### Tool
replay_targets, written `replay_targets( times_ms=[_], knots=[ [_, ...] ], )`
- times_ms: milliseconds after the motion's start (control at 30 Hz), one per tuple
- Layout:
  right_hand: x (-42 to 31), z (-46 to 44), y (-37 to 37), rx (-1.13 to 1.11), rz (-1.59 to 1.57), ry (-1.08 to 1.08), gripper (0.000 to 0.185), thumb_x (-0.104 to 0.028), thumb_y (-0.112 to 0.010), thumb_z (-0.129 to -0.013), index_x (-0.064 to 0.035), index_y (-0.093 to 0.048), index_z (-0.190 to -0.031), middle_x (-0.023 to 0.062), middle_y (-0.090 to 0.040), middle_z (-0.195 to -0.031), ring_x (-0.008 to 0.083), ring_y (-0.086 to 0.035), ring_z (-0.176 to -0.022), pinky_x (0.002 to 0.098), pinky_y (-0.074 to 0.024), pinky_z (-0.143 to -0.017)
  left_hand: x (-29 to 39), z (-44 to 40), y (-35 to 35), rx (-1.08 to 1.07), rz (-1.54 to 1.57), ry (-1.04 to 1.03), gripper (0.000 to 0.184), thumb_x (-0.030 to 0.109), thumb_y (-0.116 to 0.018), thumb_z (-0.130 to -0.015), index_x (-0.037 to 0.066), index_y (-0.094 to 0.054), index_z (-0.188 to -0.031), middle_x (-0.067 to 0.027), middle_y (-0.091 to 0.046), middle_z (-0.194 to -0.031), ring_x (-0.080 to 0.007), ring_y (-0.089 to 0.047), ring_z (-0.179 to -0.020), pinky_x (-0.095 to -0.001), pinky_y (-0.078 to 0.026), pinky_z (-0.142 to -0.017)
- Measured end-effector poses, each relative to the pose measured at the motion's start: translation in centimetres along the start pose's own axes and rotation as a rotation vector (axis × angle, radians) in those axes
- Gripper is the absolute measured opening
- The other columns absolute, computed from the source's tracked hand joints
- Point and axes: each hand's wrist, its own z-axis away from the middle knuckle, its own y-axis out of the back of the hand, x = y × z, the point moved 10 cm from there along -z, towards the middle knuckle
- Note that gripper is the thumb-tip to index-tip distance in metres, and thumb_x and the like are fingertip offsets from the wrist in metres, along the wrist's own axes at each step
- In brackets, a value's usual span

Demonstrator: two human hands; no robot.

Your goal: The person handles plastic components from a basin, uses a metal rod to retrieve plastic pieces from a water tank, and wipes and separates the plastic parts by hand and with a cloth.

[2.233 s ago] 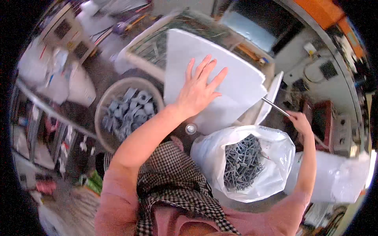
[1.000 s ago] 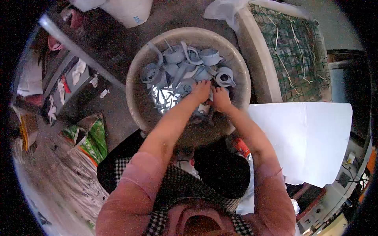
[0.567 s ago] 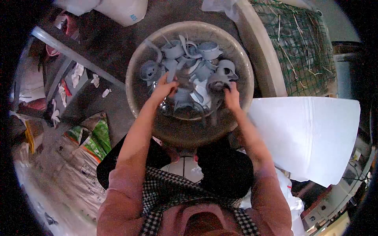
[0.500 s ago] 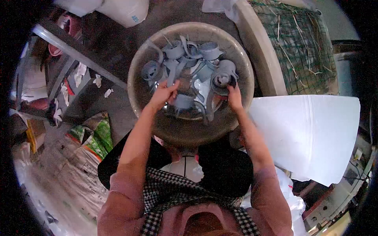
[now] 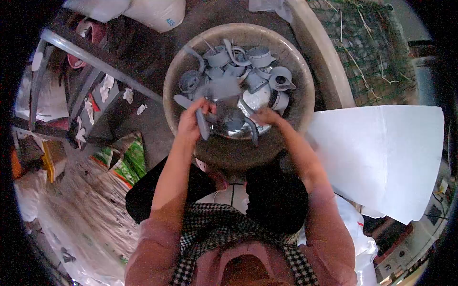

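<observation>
A round basin point(image 5: 301, 62) holds several grey plastic ring-shaped parts with curved handles point(image 5: 281, 77). My left hand point(image 5: 192, 119) is over the basin's left side, its fingers wrapped round grey plastic handle pieces point(image 5: 203, 125). Just beyond those fingers a grey part point(image 5: 222, 88) is smeared by motion; I cannot tell whether the hand holds it too. My right hand point(image 5: 268, 117) reaches in from the right, beside a curved grey strip point(image 5: 247, 107). Its fingers are blurred, so any grip is unclear. Shiny clear or metallic material point(image 5: 257, 99) shows among the parts.
A white sheet point(image 5: 377, 157) juts out at the right, close to the basin. Green netting point(image 5: 367, 52) lies beyond it. On the left are a metal frame point(image 5: 102, 64) and a crumpled printed sack point(image 5: 90, 200). A white sack point(image 5: 157, 14) stands at the back.
My right hand has left the ringed part at the basin's right and moved inward to the left. My left hand has come slightly nearer with grey pieces in it. The view has shifted a little.
</observation>
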Motion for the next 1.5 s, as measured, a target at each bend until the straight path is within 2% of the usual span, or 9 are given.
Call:
replay_targets(
  times_ms=[67, 200, 367, 533, 700, 967, 1100, 1300, 1500],
  knots=[
    [3.2, -0.4, -2.1, 0.118, 0.687, -0.209, 0.073, -0.057, -0.055, -0.074, -0.0016, -0.047, -0.121, 0.0197, -0.053, -0.113, 0.0318, -0.052, -0.104, 0.0449, -0.0384, -0.092, 1.3, 0.8, -0.4, 0.081, 0.081, 0.004, 0.023, 0.027, -0.054, -0.087, 0.005, -0.052, -0.093, -0.0041, -0.048, -0.064, -0.0191, -0.049, -0.063, -0.0319, -0.039, -0.066],
    [10.2, -6.4, -10.7, 0.156, 0.516, -0.210, 0.068, -0.043, -0.061, -0.071, 0.0108, -0.048, -0.110, 0.0237, -0.058, -0.102, 0.0339, -0.056, -0.099, 0.0433, -0.0409, -0.090, 1.1, 0.5, -0.1, -0.041, 0.148, 0.015, 0.026, 0.030, -0.049, -0.091, 0.006, -0.050, -0.103, -0.0008, -0.043, -0.060, -0.0127, -0.040, -0.053, -0.0268, -0.033, -0.056],
    [-3.0, 3.0, 0.8, 0.419, 0.156, -0.278, 0.060, -0.015, -0.063, -0.066, 0.0074, -0.039, -0.117, 0.0253, -0.058, -0.098, 0.0374, -0.059, -0.091, 0.0434, -0.0470, -0.081, 1.0, 0.5, 1.2, 0.025, 0.065, -0.039, 0.018, 0.018, -0.057, -0.086, 0.006, -0.051, -0.097, 0.0027, -0.038, -0.058, -0.0089, -0.036, -0.049, -0.0250, -0.030, -0.054],
    [-5.0, -2.4, 2.5, 0.684, 0.521, 0.014, 0.051, -0.014, -0.057, -0.072, 0.0012, -0.041, -0.117, 0.0260, -0.046, -0.116, 0.0346, -0.052, -0.101, 0.0427, -0.0435, -0.084, 0.7, 1.7, 1.7, 0.138, -0.048, -0.012, 0.013, 0.012, -0.060, -0.082, 0.007, -0.050, -0.089, 0.0022, -0.040, -0.060, -0.0093, -0.036, -0.050, -0.0249, -0.030, -0.052],
    [0.1, -4.4, 1.5, 0.583, 0.349, -0.411, 0.053, -0.021, -0.054, -0.072, 0.0010, -0.045, -0.120, 0.0250, -0.056, -0.106, 0.0351, -0.057, -0.096, 0.0415, -0.0447, -0.083, -0.4, 2.2, 1.7, 0.227, -0.161, 0.082, 0.014, 0.015, -0.060, -0.083, 0.007, -0.050, -0.089, -0.0012, -0.047, -0.065, -0.0136, -0.043, -0.054, -0.0279, -0.037, -0.052],
    [-7.1, 2.4, 4.4, 0.141, -0.465, 0.163, 0.033, -0.023, -0.059, -0.075, 0.0092, -0.062, -0.081, 0.0168, -0.063, -0.070, 0.0247, -0.061, -0.065, 0.0360, -0.0463, -0.059, 1.6, 2.5, -1.8, 0.131, -0.263, 0.074, 0.017, 0.018, -0.062, -0.083, 0.006, -0.050, -0.083, 0.0001, -0.045, -0.058, -0.0127, -0.042, -0.048, -0.0277, -0.037, -0.049],
    [-15.2, 11.4, 13.3, 0.835, -0.105, 0.258, 0.054, -0.037, -0.063, -0.079, 0.0164, -0.057, -0.075, 0.0177, -0.059, -0.062, 0.0191, -0.053, -0.055, 0.0360, -0.0421, -0.053, 4.6, 4.6, -4.7, 0.256, -0.448, -0.079, 0.026, 0.024, -0.073, -0.074, 0.005, -0.054, -0.072, 0.0002, -0.047, -0.053, -0.0110, -0.041, -0.045, -0.0263, -0.033, -0.044],
    [-26.7, 18.9, 15.3, 0.874, -0.252, 0.069, 0.068, -0.049, -0.047, -0.084, 0.0080, -0.044, -0.120, 0.0292, -0.060, -0.092, 0.0406, -0.061, -0.081, 0.0456, -0.0403, -0.089, 7.0, 8.6, -10.0, 0.209, -0.418, -0.158, 0.033, 0.033, -0.071, -0.075, 0.004, -0.057, -0.083, -0.0009, -0.052, -0.060, -0.0108, -0.045, -0.049, -0.0248, -0.037, -0.048],
    [-32.4, 21.6, 12.2, 0.691, -0.738, 0.362, 0.041, -0.023, -0.069, -0.076, 0.0007, -0.046, -0.099, 0.0102, -0.059, -0.081, 0.0151, -0.053, -0.053, 0.0274, -0.0401, -0.041, 7.8, 9.4, -11.2, 0.083, 0.014, -0.104, 0.038, 0.037, -0.057, -0.085, 0.006, -0.055, -0.107, -0.0032, -0.060, -0.087, -0.0172, -0.057, -0.070, -0.0301, -0.046, -0.061]
  ],
)
